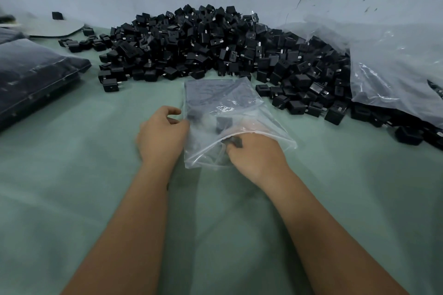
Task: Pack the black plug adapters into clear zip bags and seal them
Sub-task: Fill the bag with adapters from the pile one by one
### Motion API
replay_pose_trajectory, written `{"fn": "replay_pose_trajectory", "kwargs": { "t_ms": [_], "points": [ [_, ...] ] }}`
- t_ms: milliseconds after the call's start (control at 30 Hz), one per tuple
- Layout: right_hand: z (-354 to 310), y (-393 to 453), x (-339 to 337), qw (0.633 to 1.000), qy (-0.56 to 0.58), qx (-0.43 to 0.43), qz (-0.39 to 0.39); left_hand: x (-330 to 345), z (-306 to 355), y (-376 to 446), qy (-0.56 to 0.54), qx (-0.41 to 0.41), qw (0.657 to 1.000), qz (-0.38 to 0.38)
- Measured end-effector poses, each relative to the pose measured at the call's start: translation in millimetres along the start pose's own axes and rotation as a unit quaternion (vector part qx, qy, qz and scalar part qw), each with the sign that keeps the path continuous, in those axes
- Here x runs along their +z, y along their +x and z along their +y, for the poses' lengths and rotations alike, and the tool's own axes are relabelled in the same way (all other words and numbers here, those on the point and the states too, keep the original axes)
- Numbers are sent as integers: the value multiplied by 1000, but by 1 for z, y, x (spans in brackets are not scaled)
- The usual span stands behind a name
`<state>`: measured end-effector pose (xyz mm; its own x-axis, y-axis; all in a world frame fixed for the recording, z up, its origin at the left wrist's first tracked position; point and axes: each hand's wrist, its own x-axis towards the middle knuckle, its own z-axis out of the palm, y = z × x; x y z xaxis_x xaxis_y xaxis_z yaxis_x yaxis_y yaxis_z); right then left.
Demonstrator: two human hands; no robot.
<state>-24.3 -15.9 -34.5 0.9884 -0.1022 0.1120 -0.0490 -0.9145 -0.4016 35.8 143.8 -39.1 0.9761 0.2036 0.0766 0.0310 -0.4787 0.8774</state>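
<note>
While left hand pinches zip bag edge, right hand grip clamps adapter inside.

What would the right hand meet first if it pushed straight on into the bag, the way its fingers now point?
The right hand points up into the clear zip bag. Most likely it would first meet the black adapter already lying inside, just beyond its fingers; depth through the plastic is hard to judge.

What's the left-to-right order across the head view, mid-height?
Filled sealed bags → left hand → clear zip bag → right hand, fingers inside the bag mouth → large plastic sack of adapters at right.
</note>
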Motion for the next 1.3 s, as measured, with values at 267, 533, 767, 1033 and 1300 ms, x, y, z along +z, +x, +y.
{"fn": "replay_pose_trajectory", "kwargs": {
  "t_ms": [267,533,767,1033,1300],
  "points": [
    [-7,17,2,995,73,-34,-65,1,1,3,17,-9,1000,4],
    [-19,59,20,999,23,-40,-8,1,3,3,72,-2,997,0],
    [-7,21,7,993,-27,-104,-54,7,7,1,53,196,978,43],
    [24,-33,-34,911,-58,-314,262,16,0,-1,149,286,929,-180],
    [128,28,-59,920,108,236,294,17,1,0,166,292,925,-177]
  ]
}}
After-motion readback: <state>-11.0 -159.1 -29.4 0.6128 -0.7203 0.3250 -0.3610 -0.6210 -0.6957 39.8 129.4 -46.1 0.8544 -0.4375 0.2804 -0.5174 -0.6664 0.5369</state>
